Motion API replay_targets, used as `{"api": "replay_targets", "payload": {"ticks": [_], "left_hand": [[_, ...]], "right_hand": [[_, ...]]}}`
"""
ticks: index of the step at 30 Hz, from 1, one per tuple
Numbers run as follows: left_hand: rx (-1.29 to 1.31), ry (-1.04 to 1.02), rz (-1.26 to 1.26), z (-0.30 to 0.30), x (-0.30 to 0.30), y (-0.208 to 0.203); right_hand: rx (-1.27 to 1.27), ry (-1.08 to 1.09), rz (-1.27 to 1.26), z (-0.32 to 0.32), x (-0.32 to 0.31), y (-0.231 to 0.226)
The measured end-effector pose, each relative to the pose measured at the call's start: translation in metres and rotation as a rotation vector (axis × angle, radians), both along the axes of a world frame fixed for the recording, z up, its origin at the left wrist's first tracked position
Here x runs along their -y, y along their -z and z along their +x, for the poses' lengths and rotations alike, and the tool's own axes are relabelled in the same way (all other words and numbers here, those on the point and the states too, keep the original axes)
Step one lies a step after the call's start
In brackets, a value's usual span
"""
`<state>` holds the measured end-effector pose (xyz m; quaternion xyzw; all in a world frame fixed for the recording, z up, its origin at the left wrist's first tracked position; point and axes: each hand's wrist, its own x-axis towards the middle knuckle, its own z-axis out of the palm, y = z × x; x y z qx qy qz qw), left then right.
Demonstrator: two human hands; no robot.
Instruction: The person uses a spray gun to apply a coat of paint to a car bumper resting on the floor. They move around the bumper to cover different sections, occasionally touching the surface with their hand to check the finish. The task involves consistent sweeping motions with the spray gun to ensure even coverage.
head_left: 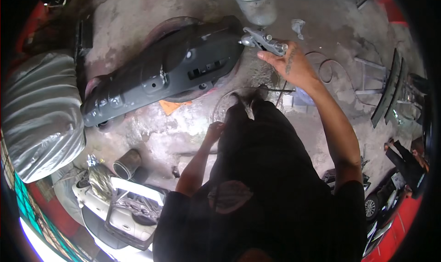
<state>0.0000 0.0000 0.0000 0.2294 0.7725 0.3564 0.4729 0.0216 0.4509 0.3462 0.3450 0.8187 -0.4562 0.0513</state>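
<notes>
My right hand (296,66) is wrapped round a silver spray gun (264,42). Its nozzle points left, a short way off the right end of a long dark grey moulded car part (177,62). That part lies slanted, raised on round, reddish-rimmed supports (172,24) that it mostly covers. Wet-looking shine and pale spots show on its surface. My left hand (215,131) hangs low beside my left thigh, away from the part, and its fingers are mostly hidden.
A thin hose (328,71) curls over the stained floor at right. A lidded metal bucket (255,4) stands at the far side. At left is a bulky silver-covered thing (43,115). A can (127,164) and a white car (124,220) are lower left; another person (406,165) is far right.
</notes>
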Motion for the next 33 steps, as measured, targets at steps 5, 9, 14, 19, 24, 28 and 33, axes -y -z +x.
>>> {"api": "replay_targets", "payload": {"ticks": [5,9,14,19,24,28,33], "left_hand": [[0.026,0.000,0.041,-0.012,0.017,0.004],[0.148,-0.109,-0.052,-0.013,0.016,0.009],[0.095,-0.051,-0.045,-0.022,0.020,-0.003],[0.232,-0.159,-0.024,-0.023,0.028,-0.003],[0.203,-0.148,-0.057,-0.022,0.038,0.004],[0.252,-0.172,-0.110,-0.021,0.045,0.006],[0.259,-0.211,-0.048,-0.019,0.061,0.017]], "right_hand": [[-0.097,0.113,0.042,0.002,0.014,0.010],[-0.108,0.076,0.112,0.001,0.030,0.003],[-0.052,-0.068,0.099,0.002,0.068,-0.025],[-0.183,-0.214,-0.003,0.006,0.099,-0.028],[-0.223,-0.218,-0.143,-0.003,0.116,-0.031],[-0.123,-0.210,-0.093,-0.026,0.122,-0.045],[-0.197,-0.238,-0.055,-0.035,0.132,-0.035]]}}
